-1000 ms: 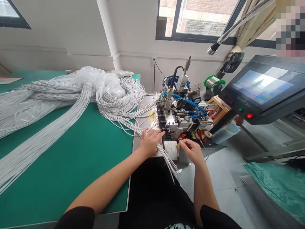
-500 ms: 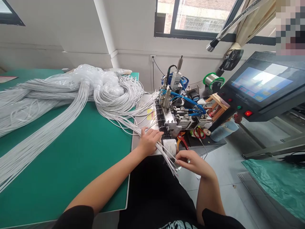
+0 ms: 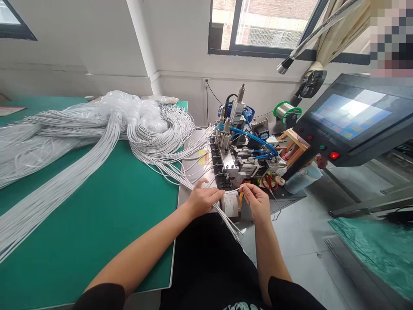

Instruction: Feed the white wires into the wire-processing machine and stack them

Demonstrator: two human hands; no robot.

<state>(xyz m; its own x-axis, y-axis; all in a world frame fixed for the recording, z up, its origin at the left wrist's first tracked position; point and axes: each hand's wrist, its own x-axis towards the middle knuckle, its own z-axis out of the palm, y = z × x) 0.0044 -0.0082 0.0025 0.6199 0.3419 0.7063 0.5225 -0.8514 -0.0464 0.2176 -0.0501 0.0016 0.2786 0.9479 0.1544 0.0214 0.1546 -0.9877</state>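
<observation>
My left hand [image 3: 204,199] lies over a bundle of thin white cables [image 3: 228,220], fingers closed around it near the front edge of the machine's metal plate. The loose ends stick out past that hand toward my lap. Between my two hands runs a single white cable [image 3: 232,190]. My right hand [image 3: 257,201] pinches its tip between thumb and fingertips. Just beyond the hands stands a bench machine [image 3: 229,160] with metal cylinders and blue air hoses. Several cables lead into the black row of slots along its left side.
A green-topped table [image 3: 129,215] on the left carries large coils of white cable [image 3: 164,133] and plastic wrap. At the right are a control screen [image 3: 351,114], a wire spool [image 3: 286,111] and red-handled scissors [image 3: 269,181]. A white roll [image 3: 230,204] sits below the machine's slots.
My right hand has risen and moved closer to the machine, swinging the single cable's tip up. My left hand has shifted slightly toward me along the bundle.
</observation>
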